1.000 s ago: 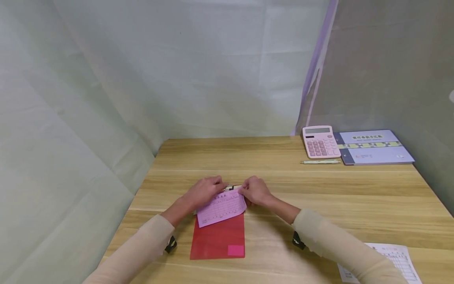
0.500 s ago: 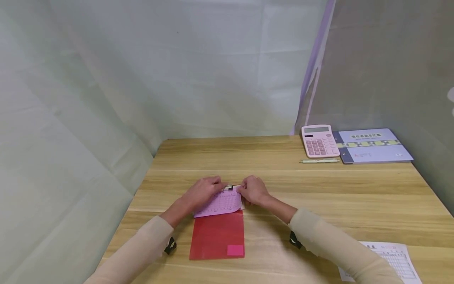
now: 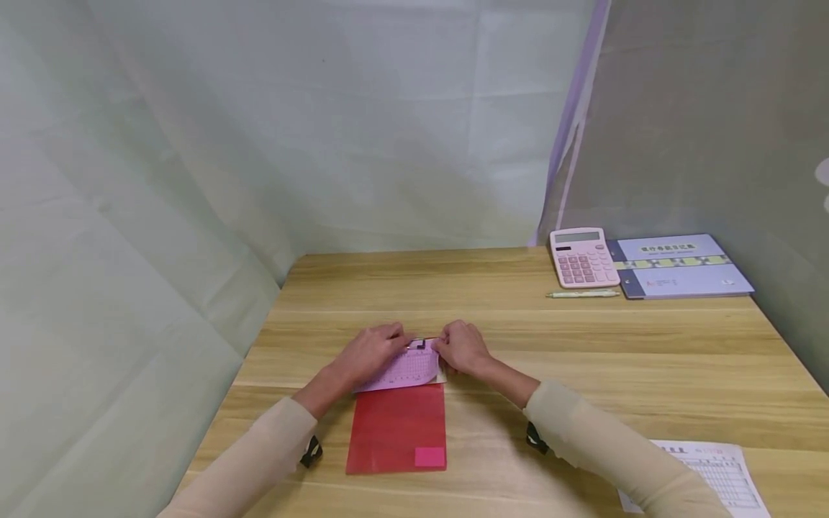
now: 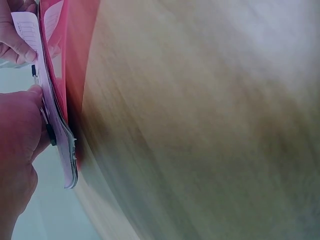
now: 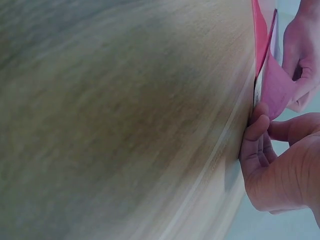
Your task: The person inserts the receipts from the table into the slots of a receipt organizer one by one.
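A pink printed form (image 3: 409, 368) lies across the top of a red folder (image 3: 396, 430), over other paper layers. At the folder's top edge is a metal clip (image 3: 417, 344) with black ends. My left hand (image 3: 376, 350) is at this clip, its fingertips on the metal bar in the left wrist view; its palm covers the form's left part. My right hand (image 3: 465, 348) pinches the form's upper right corner between thumb and fingers. In the right wrist view the form's pink edge (image 5: 276, 90) bows up beside the right fingertips (image 5: 260, 125).
A bright pink label (image 3: 430, 457) marks the folder's lower right corner. Back right on the wooden table (image 3: 492, 288) are a pink calculator (image 3: 586, 259), a pen (image 3: 583, 294) and a bluish account book (image 3: 686, 266). A white printed form (image 3: 722, 471) lies front right, partly under the right sleeve.
The pink form has slid up toward the clip and straightened, so more of the red folder shows below it. Both hands have stayed nearly in place, the right shifting slightly left.
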The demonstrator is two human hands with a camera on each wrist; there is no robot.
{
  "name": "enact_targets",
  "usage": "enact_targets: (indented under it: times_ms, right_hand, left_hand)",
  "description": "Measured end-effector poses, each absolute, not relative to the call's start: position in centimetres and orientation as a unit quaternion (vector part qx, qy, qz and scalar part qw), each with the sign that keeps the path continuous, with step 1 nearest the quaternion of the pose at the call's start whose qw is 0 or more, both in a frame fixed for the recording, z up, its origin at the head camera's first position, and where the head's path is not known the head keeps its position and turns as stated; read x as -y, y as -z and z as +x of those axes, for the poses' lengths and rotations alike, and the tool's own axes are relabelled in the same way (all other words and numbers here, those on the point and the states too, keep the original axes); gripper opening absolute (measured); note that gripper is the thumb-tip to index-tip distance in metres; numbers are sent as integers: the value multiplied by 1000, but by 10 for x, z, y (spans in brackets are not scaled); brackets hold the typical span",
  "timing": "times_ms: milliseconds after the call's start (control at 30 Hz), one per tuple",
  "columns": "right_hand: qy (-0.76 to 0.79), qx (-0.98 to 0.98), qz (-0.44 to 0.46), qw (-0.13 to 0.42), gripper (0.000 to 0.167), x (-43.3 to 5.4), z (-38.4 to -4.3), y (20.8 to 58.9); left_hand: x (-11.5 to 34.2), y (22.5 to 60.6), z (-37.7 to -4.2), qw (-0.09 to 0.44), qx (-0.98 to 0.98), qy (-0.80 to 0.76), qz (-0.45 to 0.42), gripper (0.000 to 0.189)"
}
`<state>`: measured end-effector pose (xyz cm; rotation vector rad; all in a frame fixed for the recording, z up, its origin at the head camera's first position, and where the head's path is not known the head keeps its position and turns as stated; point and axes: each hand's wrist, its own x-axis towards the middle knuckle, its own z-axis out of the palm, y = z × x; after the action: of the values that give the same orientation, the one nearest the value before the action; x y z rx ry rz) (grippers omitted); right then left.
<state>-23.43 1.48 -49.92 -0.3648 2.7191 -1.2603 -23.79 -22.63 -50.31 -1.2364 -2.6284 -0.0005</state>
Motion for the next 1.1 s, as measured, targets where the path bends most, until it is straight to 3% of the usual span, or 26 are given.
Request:
enact_targets:
  times_ms: [433,700,1100]
  right_hand:
    - [413,-901,-128,49,28,-14,-234,501]
    - [452,-880,-108,95,18,-18,-239,501]
    - [411,-893,-152,104,19,-22,-247,498]
  left_hand:
    - [225,503,-235,130,897,-11,-422,32]
    - [223,505,-236,124,903,-11,-411,31]
    - [224,506,-237,121,900,-20,-419,36]
